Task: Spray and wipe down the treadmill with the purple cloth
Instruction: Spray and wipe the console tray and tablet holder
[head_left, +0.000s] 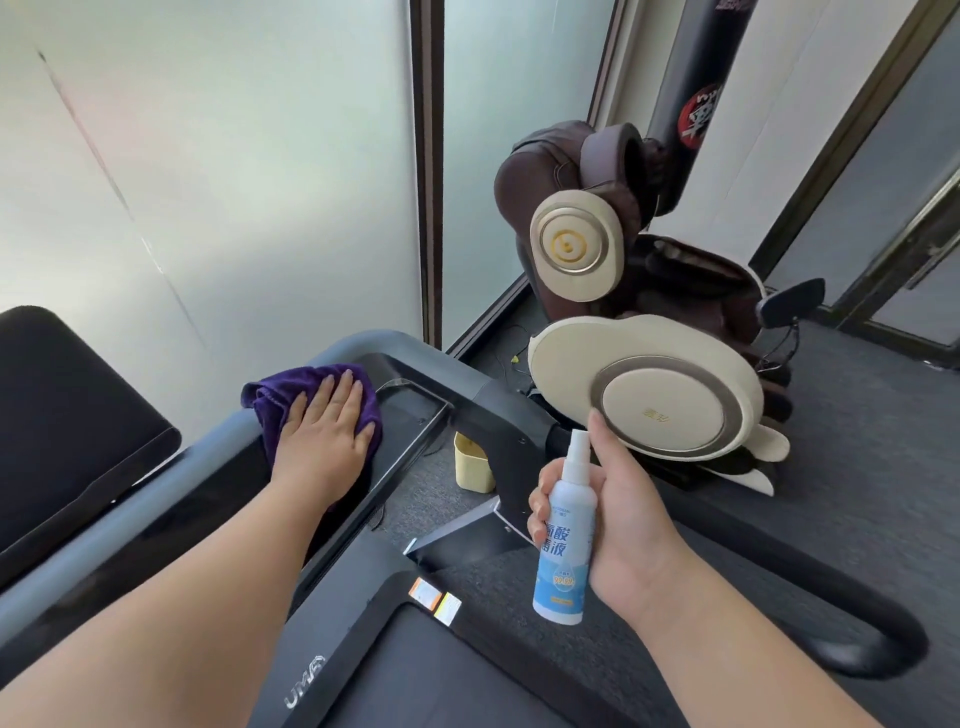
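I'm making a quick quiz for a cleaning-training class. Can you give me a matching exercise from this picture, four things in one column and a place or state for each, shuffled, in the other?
Things:
1. purple cloth
2. spray bottle
3. yellow container
4. massage chair

Places or states:
A. standing on the floor beside the treadmill post
B. pressed flat under the left hand on the treadmill console
C. by the frosted glass wall, beyond the treadmill
D. held upright in the right hand

Pairs: 1-B, 2-D, 3-A, 4-C

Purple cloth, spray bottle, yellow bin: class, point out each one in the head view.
purple cloth (270, 400): head view, bunched folds left of the pressing hand.
spray bottle (563, 558): head view, blue label on its body.
yellow bin (470, 470): head view, its front wall.
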